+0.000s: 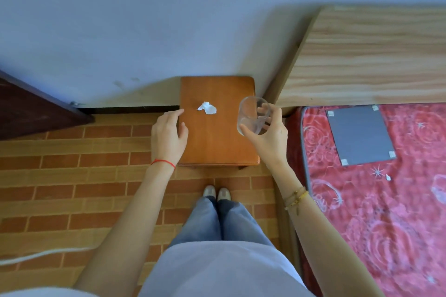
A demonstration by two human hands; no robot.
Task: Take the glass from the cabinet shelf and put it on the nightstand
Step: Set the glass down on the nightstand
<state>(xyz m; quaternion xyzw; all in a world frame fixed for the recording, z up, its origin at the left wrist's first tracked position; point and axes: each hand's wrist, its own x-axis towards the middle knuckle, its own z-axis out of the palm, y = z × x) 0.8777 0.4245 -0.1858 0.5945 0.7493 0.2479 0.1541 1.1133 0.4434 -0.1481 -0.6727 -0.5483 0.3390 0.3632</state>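
Over nightstand (217, 142): your right hand (268, 138) grasps the glass (253, 114), thumb one side, fingers (265, 109) the other, above the top's right-far part.
Glass tilt: mouth leans left, away from your palm; level it before you lower.
Set-down: go straight down under the hand; keep off the right edge nr the bed (376, 200).
Obstacle: crumpled tissue (207, 108) lies left of the glass, apart; don't land on it.
Left hand (169, 137): released, fingers spread, empty, over the top's left edge.
Release: only once the base sits flat.
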